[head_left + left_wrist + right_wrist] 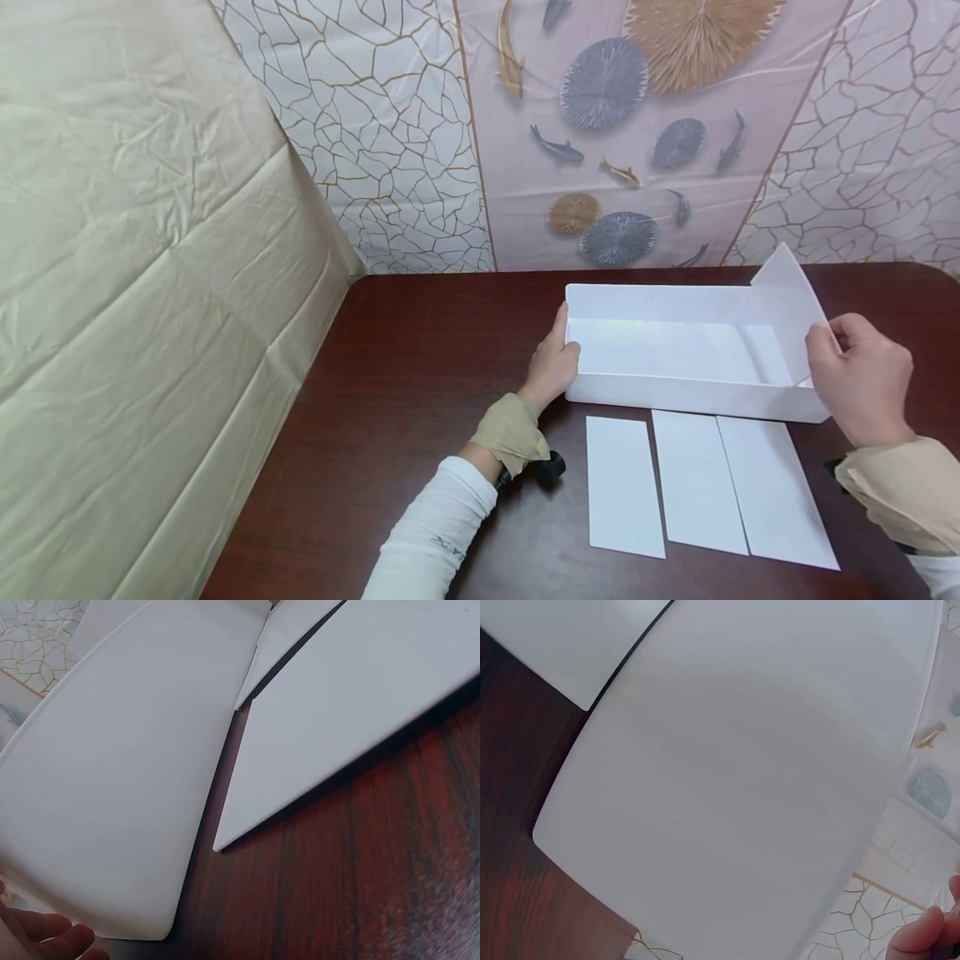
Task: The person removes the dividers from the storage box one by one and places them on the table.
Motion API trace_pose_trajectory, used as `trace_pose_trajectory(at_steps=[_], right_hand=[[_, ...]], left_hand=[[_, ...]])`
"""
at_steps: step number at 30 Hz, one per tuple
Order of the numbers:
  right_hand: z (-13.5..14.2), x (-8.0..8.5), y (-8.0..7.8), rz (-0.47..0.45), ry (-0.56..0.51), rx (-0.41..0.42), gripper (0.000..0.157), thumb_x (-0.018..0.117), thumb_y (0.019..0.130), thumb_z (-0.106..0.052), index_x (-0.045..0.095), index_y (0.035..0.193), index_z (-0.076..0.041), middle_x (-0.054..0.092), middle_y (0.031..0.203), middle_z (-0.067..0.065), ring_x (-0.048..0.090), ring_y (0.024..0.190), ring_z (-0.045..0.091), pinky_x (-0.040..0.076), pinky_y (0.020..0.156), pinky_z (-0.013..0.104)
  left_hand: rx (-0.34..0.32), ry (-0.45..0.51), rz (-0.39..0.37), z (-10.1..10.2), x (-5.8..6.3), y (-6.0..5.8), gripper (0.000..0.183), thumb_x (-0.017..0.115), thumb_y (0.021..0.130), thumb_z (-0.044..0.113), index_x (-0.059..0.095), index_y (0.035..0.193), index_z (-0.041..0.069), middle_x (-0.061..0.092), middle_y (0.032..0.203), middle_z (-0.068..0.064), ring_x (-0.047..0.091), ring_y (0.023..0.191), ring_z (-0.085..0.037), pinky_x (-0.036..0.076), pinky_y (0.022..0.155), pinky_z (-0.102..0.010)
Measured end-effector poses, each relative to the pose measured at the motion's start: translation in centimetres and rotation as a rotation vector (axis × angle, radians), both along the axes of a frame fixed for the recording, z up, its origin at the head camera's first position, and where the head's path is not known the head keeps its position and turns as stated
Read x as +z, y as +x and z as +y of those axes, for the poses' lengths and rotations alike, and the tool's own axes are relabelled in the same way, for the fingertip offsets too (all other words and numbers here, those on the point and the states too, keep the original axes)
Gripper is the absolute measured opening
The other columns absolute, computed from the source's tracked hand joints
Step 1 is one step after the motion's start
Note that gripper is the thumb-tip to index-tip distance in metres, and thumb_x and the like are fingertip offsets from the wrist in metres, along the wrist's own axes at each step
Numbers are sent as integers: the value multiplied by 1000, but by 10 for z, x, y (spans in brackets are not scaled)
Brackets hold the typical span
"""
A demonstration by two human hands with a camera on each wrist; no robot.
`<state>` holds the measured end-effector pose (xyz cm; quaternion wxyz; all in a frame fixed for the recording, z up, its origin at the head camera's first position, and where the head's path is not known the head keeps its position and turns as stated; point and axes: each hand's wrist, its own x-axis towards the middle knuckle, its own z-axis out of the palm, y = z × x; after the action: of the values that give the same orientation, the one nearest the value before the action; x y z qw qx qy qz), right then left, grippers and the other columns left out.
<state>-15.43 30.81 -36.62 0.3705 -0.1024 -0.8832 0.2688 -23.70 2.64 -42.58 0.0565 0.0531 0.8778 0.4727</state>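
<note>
A long white open box lies crosswise on the table. At its left end my left hand holds the end wall, with the thumb at the rim and fingers along the outside. In the left wrist view some fingers show by the box's corner. My right hand pinches a white divider panel by its edge at the box's right end. The panel stands tilted, its lower part inside the box and its top corner above the back wall. In the right wrist view the box's long side fills most of the picture.
Three flat white panels lie on the dark wooden table in front of the box, two of them side by side. A patterned cloth hangs behind the table, and a beige cloth stands along the left.
</note>
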Motion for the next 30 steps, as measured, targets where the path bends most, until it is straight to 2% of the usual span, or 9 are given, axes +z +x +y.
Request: trace_pose_trajectory(at_steps=[2, 5, 12, 18, 23, 30], right_hand=[[0, 1, 0, 5, 1, 1, 25, 45, 81, -12, 56, 71, 8, 55, 61, 26, 17, 49, -20, 21, 49, 18], [-1, 1, 1, -11, 4, 2, 25, 44, 82, -12, 56, 72, 8, 55, 62, 27, 16, 49, -20, 20, 48, 17], [-2, 2, 3, -44, 4, 0, 25, 44, 82, -11, 56, 73, 9, 56, 64, 28, 18, 48, -18, 21, 46, 18], [-3, 2, 4, -22, 8, 3, 25, 45, 82, -11, 56, 72, 9, 55, 62, 27, 18, 47, -18, 21, 46, 18], [-2, 2, 5, 9, 6, 4, 25, 46, 81, -12, 56, 71, 9, 56, 62, 27, 17, 49, -21, 21, 48, 19], [-4, 4, 11, -28, -8, 3, 27, 45, 82, -14, 56, 74, 9, 57, 66, 28, 18, 48, -20, 22, 46, 16]], left_hand=[[6, 0, 1, 0, 0, 0, 66, 34, 86, 17, 4, 138, 45, 30, 143, 6, 49, 85, -18, 37, 75, -32], [9, -1, 0, 1, 0, 0, 66, 34, 86, 18, 5, 138, 45, 31, 143, 6, 49, 87, -18, 37, 75, -33], [2, 11, -11, 0, 0, -1, 65, 34, 88, 17, 3, 138, 46, 31, 143, 5, 43, 65, -19, 36, 67, -31], [-1, 14, -10, 0, 0, 0, 65, 34, 88, 17, 3, 138, 46, 31, 143, 5, 40, 62, -17, 34, 64, -29], [-3, 4, -14, 0, 1, 0, 66, 34, 88, 18, 1, 137, 46, 30, 143, 5, 31, 53, -17, 32, 55, -28], [0, 12, -24, 0, 2, 1, 65, 34, 88, 18, 2, 137, 48, 29, 144, 7, 28, 51, -16, 30, 52, -29]])
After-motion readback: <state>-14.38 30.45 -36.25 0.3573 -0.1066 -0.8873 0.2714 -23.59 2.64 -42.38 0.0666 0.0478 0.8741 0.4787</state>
